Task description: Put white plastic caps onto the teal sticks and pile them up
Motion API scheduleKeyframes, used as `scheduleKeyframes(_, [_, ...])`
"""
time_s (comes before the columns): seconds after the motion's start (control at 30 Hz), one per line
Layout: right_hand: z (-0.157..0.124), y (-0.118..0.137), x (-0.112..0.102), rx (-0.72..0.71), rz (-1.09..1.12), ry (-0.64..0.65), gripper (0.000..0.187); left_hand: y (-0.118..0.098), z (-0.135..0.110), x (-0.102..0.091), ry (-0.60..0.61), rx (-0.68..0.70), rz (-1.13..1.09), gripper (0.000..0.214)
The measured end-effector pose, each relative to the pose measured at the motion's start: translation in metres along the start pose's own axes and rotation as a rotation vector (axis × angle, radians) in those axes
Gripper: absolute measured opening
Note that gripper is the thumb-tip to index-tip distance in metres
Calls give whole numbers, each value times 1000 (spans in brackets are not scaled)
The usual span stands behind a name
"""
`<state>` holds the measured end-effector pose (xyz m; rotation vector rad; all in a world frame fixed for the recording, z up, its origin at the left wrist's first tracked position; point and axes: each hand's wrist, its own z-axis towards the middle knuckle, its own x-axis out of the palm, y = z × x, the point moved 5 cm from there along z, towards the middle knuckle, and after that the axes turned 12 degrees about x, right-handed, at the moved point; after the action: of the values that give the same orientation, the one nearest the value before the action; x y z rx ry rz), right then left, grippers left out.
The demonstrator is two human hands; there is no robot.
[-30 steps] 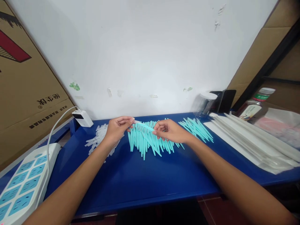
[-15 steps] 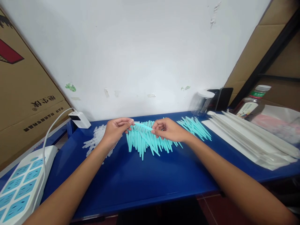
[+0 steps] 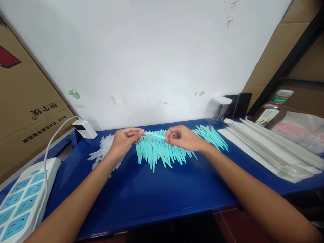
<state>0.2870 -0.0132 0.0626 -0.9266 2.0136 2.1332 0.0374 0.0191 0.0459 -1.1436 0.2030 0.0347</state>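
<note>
A slim turquoise plastic stick [image 3: 160, 136] is held over the table between my two hands. My right hand [image 3: 181, 137] pinches its right end with thumb and fingertips, the other fingers curled in. At the left end, my left hand [image 3: 128, 137] is closed on a small clear plastic sleeve [image 3: 150, 134]; how far the stick goes inside it I cannot tell. Beneath and behind the hands lies a heap of similar turquoise sticks [image 3: 154, 153]. Beside my left wrist is a pile of small translucent plastic pieces [image 3: 103, 150], partly hidden by the arm.
More turquoise sticks [image 3: 212, 137] lie at the right on the blue table [image 3: 152, 195]. Farther right are white packets [image 3: 268, 152], a lidded clear jar [image 3: 219, 109] and a bottle [image 3: 273, 108]. A white charger [image 3: 85, 130] and power strip [image 3: 27, 195] stand left.
My right hand has shifted slightly right and up with the stick. More of the clear sleeve now shows by my left fingertips. The piles look the same.
</note>
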Motion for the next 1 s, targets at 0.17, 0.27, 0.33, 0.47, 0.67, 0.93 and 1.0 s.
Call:
scheduleKeyframes(0.17, [-1, 2, 7, -68, 19, 45, 14, -2, -4, 13, 108, 40, 42, 39])
scheduleKeyframes(0.27, [0, 2, 1, -75, -2, 32, 15, -8, -2, 11, 139, 78, 116, 43])
scheduleKeyframes(0.33, [1, -2, -16, -53, -85, -80, 16, -15, 3, -1, 143, 156, 294, 46])
scheduleKeyframes(0.47, [-3, -21, -78, 160, -603, -559, 18, -22, 15, -38, 159, 274, 1006, 45])
scheduleKeyframes(0.67, [-17, -68, -133, 743, -1049, -517, 30, 6, 22, -70, 393, 20, 1342, 45])
scheduleKeyframes(0.93, [-8, -48, -68, 732, -919, -303, 85, 25, 19, -75, 492, -122, 1359, 79])
scheduleKeyframes(1.0, [-2, -44, -45, 729, -931, -288, 92, 27, 17, -78, 503, -173, 1376, 85])
